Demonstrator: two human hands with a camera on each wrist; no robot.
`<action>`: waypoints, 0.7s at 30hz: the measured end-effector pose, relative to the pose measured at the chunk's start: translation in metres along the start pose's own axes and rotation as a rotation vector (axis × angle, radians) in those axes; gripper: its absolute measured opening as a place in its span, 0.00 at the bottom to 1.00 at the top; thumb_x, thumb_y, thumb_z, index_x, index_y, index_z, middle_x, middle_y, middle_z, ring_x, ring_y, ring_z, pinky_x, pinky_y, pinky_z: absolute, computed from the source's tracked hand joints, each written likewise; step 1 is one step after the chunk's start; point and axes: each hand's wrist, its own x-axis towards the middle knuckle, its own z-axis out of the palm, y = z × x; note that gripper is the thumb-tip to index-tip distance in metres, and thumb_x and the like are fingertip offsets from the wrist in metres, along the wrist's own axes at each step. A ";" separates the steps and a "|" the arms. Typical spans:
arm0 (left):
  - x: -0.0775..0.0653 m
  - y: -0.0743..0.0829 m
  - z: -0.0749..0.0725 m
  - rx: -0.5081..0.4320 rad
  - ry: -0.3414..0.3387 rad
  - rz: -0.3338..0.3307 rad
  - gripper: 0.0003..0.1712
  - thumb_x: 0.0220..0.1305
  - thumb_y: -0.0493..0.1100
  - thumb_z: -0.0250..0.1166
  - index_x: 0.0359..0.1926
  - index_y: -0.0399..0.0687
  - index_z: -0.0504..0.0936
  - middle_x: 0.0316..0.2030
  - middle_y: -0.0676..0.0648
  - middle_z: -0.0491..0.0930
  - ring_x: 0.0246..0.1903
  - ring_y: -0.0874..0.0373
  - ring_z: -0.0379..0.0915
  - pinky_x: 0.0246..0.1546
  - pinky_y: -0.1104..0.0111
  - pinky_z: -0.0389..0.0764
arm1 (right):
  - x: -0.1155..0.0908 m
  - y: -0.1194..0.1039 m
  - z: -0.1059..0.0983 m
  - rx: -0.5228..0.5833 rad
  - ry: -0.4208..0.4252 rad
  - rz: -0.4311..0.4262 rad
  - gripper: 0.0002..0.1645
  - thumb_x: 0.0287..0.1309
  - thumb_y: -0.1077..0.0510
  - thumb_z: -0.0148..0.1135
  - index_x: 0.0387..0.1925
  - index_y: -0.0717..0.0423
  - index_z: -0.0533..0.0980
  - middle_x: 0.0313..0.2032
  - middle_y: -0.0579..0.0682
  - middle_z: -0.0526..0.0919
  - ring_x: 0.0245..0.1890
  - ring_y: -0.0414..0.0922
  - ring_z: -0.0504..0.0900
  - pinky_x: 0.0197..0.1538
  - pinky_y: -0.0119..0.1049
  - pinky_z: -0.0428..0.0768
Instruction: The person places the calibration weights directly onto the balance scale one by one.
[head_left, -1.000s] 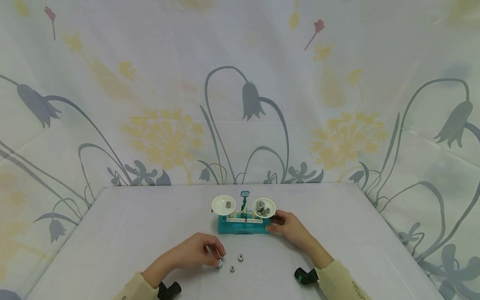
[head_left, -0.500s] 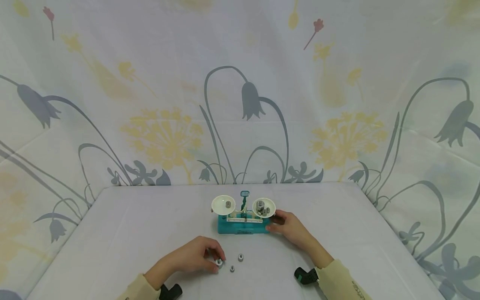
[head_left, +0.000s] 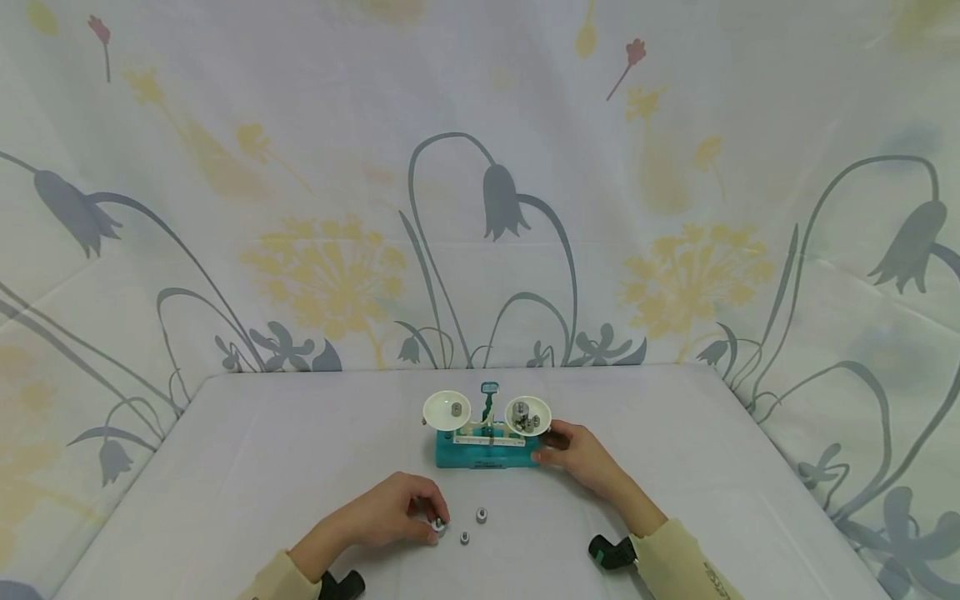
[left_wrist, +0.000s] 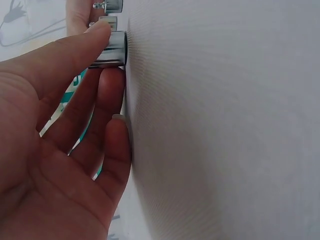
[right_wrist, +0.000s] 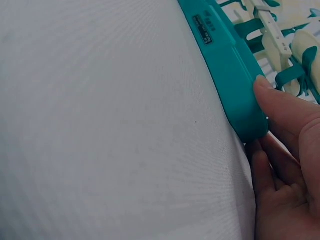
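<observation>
Your left hand [head_left: 393, 506] pinches a smooth, shiny metal weight [left_wrist: 117, 49], a short cylinder, between thumb and fingertip, its flat end down at the cloth. Your right hand [head_left: 579, 455] is well apart from it, curled on the right end of a balance scale [head_left: 486, 452], thumb against the edge of the glossy teal base, whose corner is rounded.

The scale stands beyond your left hand. It carries two round, shallow cream pans: the left pan [head_left: 437, 410] holds one small metal weight [head_left: 457, 409], the right pan [head_left: 541, 408] a cluster of metal weights [head_left: 521, 409].

Just right of your left fingertips, two smaller knobbed weights [head_left: 482, 516] stand near each other.

Finely woven white cloth [head_left: 247, 467] stretches broadly outward on both sides and runs between the loose weights and the scale's front edge. Its far edge, behind the scale, meets a flower-printed curtain [head_left: 480, 83] with soft folds.
</observation>
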 end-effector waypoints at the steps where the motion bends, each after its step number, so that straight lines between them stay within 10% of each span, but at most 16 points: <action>1: 0.000 0.000 0.000 -0.002 0.002 0.001 0.11 0.56 0.39 0.75 0.39 0.57 0.85 0.34 0.58 0.82 0.37 0.62 0.75 0.39 0.71 0.72 | 0.000 0.000 0.000 -0.007 -0.001 -0.006 0.38 0.56 0.55 0.74 0.63 0.69 0.71 0.60 0.63 0.77 0.60 0.60 0.76 0.61 0.48 0.74; 21: 0.000 0.000 -0.003 0.005 0.037 0.013 0.10 0.57 0.40 0.75 0.39 0.57 0.86 0.33 0.58 0.82 0.36 0.62 0.75 0.38 0.70 0.74 | -0.001 -0.005 0.001 -0.038 0.003 -0.013 0.35 0.58 0.61 0.71 0.62 0.75 0.69 0.59 0.69 0.75 0.60 0.63 0.75 0.61 0.56 0.72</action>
